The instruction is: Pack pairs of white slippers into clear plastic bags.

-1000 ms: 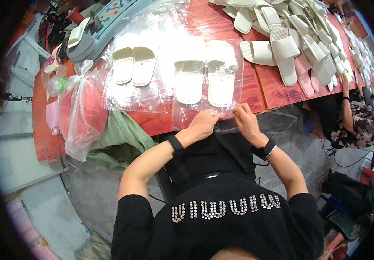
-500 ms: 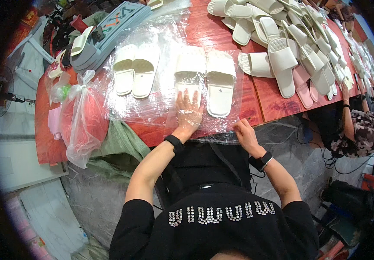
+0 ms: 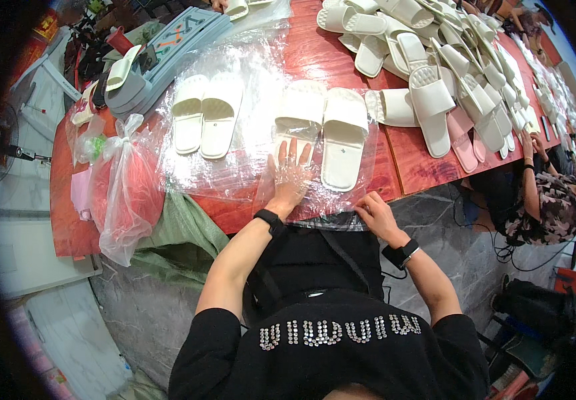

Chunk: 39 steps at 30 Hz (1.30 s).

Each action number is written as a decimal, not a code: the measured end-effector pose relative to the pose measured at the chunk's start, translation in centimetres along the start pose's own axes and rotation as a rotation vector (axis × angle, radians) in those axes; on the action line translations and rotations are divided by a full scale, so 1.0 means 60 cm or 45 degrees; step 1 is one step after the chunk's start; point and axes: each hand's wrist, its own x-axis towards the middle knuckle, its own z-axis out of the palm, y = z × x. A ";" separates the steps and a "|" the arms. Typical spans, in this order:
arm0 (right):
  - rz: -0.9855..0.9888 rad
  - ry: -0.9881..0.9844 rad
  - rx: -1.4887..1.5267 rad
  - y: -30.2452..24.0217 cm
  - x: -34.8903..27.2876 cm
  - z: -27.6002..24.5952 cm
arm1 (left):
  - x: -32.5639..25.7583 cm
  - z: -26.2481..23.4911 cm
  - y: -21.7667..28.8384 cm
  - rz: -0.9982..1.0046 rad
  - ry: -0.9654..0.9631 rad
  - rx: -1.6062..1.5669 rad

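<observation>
- A pair of white slippers [image 3: 325,130] lies side by side in a clear plastic bag [image 3: 361,190], near the front edge of the red surface [image 3: 415,177].
- The left hand [image 3: 291,175] is spread flat, fingers wide. It looks to be inside the bag, under the clear film, just below the left slipper of the pair.
- The right hand [image 3: 373,215] is at about 4 o'clock from the pair. It pinches the open edge of the bag at the surface's front edge.
- I think this pair is almost packed: both slippers are in, but the bag mouth is not closed yet.
- At 9 o'clock from this pair lies a second pair of white slippers [image 3: 207,120] in its own clear wrap. That one looks done.
- At 1 to 2 o'clock there is a big heap of loose slippers [image 3: 435,73], white and some pink. So a lot looks left to pack.
- Far out at 9 o'clock, a tied plastic sack [image 3: 125,187] hangs over the surface's edge.
- At 3 o'clock, another person's arm [image 3: 531,180] reaches toward the surface.
</observation>
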 end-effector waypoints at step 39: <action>0.505 0.455 -0.213 0.025 0.096 0.030 | -0.003 -0.088 -0.055 -0.176 -0.031 -0.138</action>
